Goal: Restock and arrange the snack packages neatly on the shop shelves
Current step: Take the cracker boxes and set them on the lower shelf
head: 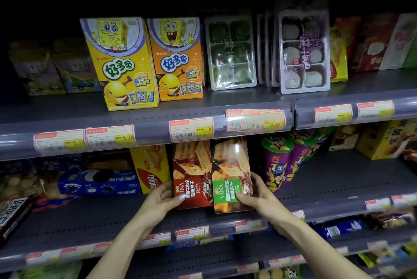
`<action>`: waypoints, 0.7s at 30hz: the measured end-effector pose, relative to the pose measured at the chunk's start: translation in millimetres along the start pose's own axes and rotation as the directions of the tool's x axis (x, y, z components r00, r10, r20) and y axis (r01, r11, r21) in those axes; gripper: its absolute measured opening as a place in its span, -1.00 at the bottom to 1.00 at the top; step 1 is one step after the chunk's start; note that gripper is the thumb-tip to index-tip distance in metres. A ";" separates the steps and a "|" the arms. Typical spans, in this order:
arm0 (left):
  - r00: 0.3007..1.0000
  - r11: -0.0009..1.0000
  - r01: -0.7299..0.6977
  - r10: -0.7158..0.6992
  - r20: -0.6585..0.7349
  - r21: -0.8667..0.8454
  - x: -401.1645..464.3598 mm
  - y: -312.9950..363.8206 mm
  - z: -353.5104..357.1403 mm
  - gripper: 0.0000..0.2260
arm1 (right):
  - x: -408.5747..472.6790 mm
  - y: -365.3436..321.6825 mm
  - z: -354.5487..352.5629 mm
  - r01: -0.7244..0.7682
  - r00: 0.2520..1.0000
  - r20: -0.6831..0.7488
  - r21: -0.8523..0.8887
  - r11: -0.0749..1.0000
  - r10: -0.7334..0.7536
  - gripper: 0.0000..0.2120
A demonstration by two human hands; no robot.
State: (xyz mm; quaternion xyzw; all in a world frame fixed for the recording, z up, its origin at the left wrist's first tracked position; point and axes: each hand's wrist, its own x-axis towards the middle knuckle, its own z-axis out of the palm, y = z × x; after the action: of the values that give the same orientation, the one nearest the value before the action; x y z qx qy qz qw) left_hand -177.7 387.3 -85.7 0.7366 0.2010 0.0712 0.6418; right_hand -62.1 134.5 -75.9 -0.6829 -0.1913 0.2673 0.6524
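Our left hand (165, 196) has its fingers curled round the lower left edge of the red-label biscuit box (193, 175), and our right hand (255, 193) is gripping the green-label biscuit box (232, 175) at its bottom right corner. Both boxes are standing touching each other near the front edge of the middle shelf (338, 179). The green one looks tilted and sticks out a bit, so if we shove too hard it could tip or bump the purple chip cups (276, 166) just beside it.

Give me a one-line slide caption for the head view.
Two hands straighten red and green VINA biscuit boxes on the middle shelf.
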 end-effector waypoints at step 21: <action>0.992 0.994 -0.072 0.081 -0.102 0.087 39.0 -15.2 33.4 -0.54 | 42.5 31.0 -2.4 0.118 0.972 -0.168 -0.264 0.957 -0.166 -0.37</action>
State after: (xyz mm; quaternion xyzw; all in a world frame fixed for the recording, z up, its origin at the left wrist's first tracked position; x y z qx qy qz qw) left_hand -133.2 373.2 -112.0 0.7652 0.2089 0.1259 0.5958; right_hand -30.0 156.2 -111.6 -0.7669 -0.2097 0.1274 0.5931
